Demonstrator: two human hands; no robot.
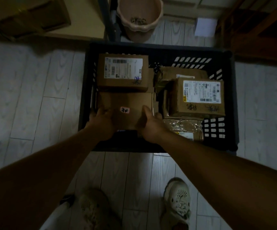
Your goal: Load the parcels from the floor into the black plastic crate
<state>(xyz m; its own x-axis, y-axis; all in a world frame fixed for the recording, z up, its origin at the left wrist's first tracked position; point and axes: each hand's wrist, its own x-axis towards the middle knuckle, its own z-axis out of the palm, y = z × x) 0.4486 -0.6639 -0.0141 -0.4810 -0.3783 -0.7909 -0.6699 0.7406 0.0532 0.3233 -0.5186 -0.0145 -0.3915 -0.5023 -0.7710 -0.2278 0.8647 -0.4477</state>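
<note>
Crate: we are looking down into a black plastic crate (230, 100) sitting on the pale plank-patterned floor (35, 97).
Flat box: we are holding a flat box (126, 101) with a small pale sticker low in the crate's near-left part, its far edge touching or just under the labelled box.
Left hand: our left hand (99, 121) is gripping the flat box's left edge, fingers curling over the side next to the crate wall.
Right hand: our right hand (149, 126) is gripping the right edge, thumb lying on top and fingers wrapping round the side.
Labelled box: a labelled box (122, 73) is lying in the far-left corner.
Tall box: a tall box (199, 97) with a white label and black scribbles is crowding the right half, close to our right hand.
Crumpled parcel: a crumpled parcel (172, 73) is sitting behind the tall box.
Wrapped parcel: a wrapped parcel (184, 128) in clear film is lying near-right, beside our right wrist.
Bucket: a pinkish bucket (139, 29) is standing just beyond the crate.
Carton: a brown carton (26, 17) is sitting far left.
Cabinet: a wooden cabinet (258, 30) is standing far right.
Shoes: our pale shoes (178, 201) are standing on the floor, near the crate.
</note>
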